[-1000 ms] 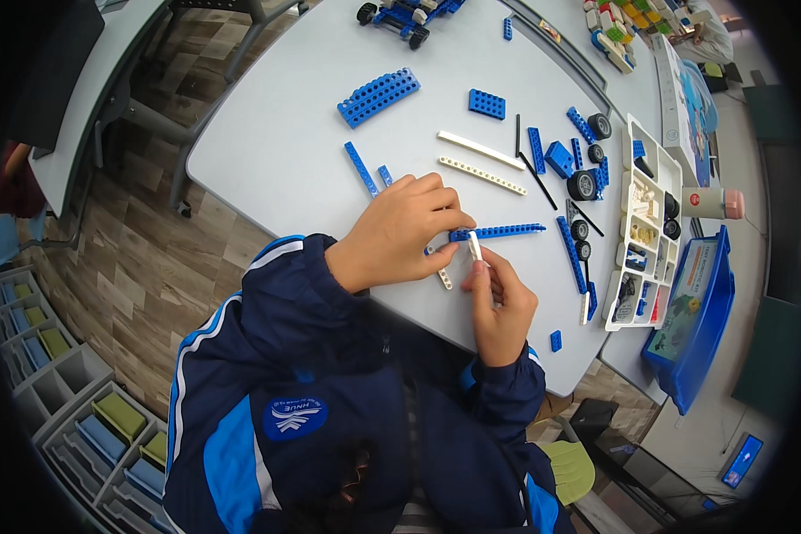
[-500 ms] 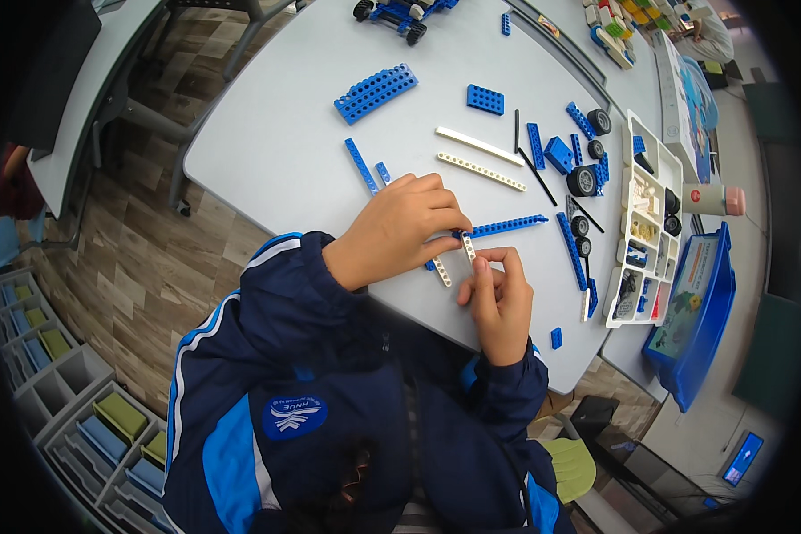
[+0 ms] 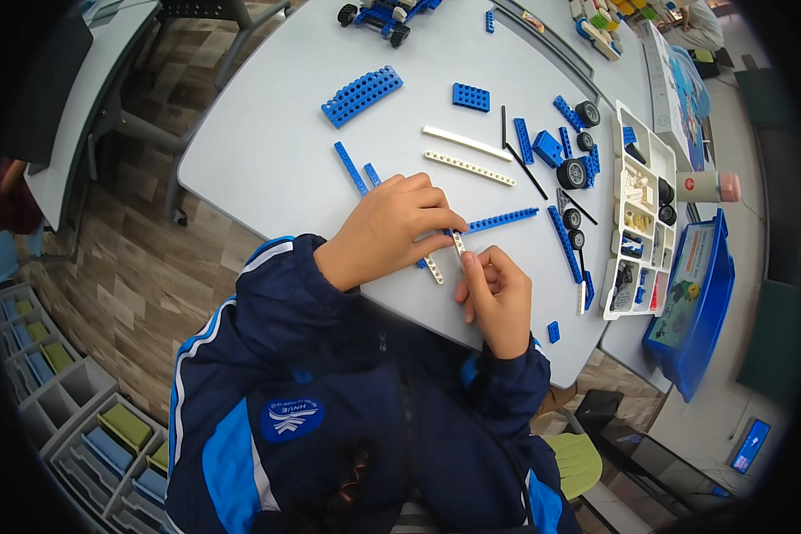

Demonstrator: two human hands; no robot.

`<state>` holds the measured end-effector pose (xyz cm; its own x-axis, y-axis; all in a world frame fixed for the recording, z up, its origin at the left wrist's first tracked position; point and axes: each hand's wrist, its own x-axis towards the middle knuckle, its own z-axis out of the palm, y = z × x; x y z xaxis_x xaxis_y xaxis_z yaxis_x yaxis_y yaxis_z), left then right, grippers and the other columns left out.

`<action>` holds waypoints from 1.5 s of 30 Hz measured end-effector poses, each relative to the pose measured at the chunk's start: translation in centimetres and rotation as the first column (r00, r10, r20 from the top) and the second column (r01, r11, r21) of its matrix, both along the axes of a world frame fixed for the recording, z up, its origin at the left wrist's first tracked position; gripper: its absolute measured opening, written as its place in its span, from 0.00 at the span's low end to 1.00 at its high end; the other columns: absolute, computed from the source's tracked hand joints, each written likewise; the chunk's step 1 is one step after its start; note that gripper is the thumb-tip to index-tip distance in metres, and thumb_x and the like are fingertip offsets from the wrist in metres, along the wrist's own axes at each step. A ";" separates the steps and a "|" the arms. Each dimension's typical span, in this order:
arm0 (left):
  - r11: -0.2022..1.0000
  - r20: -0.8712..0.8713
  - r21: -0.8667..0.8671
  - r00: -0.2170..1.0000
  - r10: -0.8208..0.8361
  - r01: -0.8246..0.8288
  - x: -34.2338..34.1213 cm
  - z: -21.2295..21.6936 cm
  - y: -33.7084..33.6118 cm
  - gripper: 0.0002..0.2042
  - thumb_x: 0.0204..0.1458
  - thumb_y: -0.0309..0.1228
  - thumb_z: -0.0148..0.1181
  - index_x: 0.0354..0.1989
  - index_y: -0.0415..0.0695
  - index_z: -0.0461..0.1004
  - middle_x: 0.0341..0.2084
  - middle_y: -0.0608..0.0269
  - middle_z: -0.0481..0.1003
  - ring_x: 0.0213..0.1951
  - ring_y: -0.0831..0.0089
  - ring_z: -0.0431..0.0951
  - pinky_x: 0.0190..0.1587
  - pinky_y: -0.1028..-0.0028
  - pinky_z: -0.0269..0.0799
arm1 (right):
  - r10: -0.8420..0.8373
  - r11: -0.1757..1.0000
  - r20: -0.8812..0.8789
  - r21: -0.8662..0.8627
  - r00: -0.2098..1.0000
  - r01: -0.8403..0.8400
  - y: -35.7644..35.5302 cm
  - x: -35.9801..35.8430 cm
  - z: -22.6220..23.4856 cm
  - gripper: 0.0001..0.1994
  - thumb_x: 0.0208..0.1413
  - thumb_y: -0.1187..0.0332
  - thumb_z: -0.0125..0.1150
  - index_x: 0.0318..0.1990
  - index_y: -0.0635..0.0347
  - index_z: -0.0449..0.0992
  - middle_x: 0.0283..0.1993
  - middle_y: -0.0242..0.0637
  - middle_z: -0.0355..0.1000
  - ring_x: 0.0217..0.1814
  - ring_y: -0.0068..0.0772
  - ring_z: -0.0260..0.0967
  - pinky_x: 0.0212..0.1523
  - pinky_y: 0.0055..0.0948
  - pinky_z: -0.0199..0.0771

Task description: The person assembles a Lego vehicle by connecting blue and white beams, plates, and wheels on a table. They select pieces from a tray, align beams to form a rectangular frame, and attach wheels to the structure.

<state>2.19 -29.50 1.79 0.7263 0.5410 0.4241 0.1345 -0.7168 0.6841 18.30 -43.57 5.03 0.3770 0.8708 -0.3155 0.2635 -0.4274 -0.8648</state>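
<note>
My left hand (image 3: 387, 227) is closed, fingertips pinching the upper end of a short white perforated beam (image 3: 458, 243). The closed thumb and fingers of my right hand (image 3: 500, 298) grip the same beam's lower end. A long blue beam (image 3: 505, 219) runs off to the right from the left fingertips; whether it is joined to the white beam is hidden. Another white perforated beam (image 3: 433, 271) pokes out below my left hand, with a bit of blue beside it. Beyond that hand, two blue beams (image 3: 350, 167) lie partly covered by it.
Two long white beams (image 3: 468, 168) lie farther out. Blue plates (image 3: 362, 95), black rods and wheels (image 3: 571, 173) are spread over the table (image 3: 267, 133). A white sorting tray (image 3: 607, 307), a blue bin (image 3: 719, 294) and a bottle (image 3: 705, 187) stand at the right. A wheeled model (image 3: 392, 18) sits at the far edge.
The table contents appear slightly farther left as the view turns a little. Both hands keep their grip on the short white beam, with only slight finger movement.
</note>
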 end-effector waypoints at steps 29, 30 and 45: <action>0.978 -0.015 0.189 0.996 0.092 -0.088 6.1 0.9 -2.5 0.06 0.49 0.24 0.64 0.36 0.40 0.78 0.36 0.58 0.74 0.38 0.59 0.76 0.41 0.63 0.74 | -0.126 0.898 0.643 0.398 0.755 -0.188 2.8 5.3 -1.1 0.04 0.57 0.80 0.68 0.38 0.68 0.81 0.35 0.43 0.80 0.35 0.37 0.81 0.40 0.28 0.81; 0.978 0.051 0.182 0.994 0.099 -0.107 6.1 1.4 -2.4 0.07 0.49 0.24 0.65 0.37 0.40 0.78 0.37 0.58 0.75 0.38 0.59 0.77 0.41 0.63 0.74 | -0.145 0.896 0.646 0.408 0.749 -0.178 2.8 5.3 -1.1 0.04 0.56 0.80 0.68 0.38 0.68 0.80 0.36 0.43 0.80 0.35 0.37 0.80 0.40 0.28 0.81; 0.387 0.158 -0.904 0.983 -0.097 0.184 3.2 4.2 0.6 0.15 0.63 0.33 0.64 0.52 0.34 0.80 0.36 0.56 0.84 0.36 0.73 0.84 0.44 0.76 0.77 | -0.395 0.807 0.595 0.589 0.700 -0.046 2.6 5.7 0.2 0.07 0.55 0.84 0.66 0.40 0.66 0.81 0.40 0.46 0.80 0.42 0.46 0.80 0.44 0.36 0.79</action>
<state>5.37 -28.91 6.01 0.8241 0.5278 -0.2054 0.0187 0.3371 0.9413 23.96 -40.96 5.24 0.4488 0.6924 0.5650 0.8202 -0.0682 -0.5679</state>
